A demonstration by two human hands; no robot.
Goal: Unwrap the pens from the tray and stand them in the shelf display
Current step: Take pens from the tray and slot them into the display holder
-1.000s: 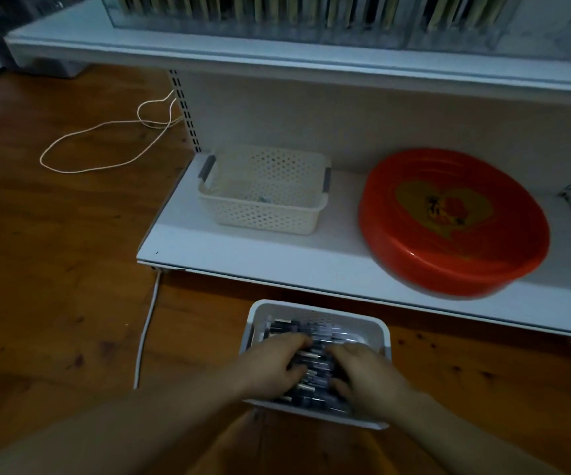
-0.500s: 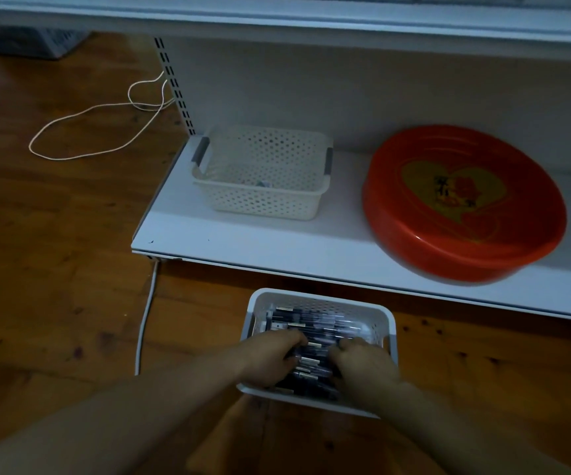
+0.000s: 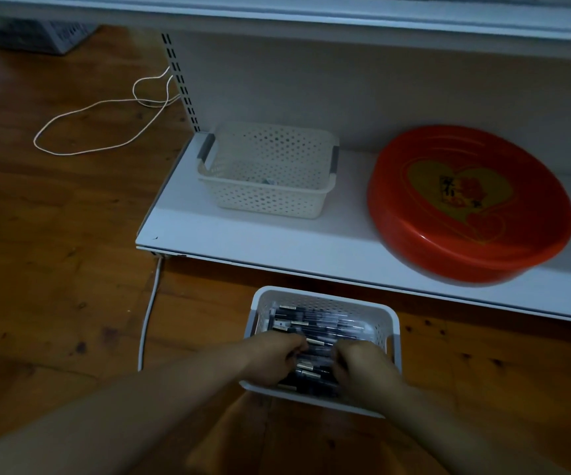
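— Pens (image 3: 315, 323) lie heaped in the white tray (image 3: 391, 323) on the wooden floor (image 3: 54, 269), just in front of the lower shelf (image 3: 277, 241). Which way do they run?

— Mostly crosswise, left to right, their long axes roughly parallel to the shelf edge, dark barrels in clear wrap.

— And the hands?

— Both are down in the near half of the tray, on the heap. The left hand (image 3: 272, 359) has its fingers curled into the pens, and the right hand (image 3: 363, 366) likewise; each seems to be clutching some, though how many I cannot tell.

— Which is nearer the display?

— Neither, by my reckoning. The display isn't in sight, so any lift must go up and forward, turning a pen from flat to upright.
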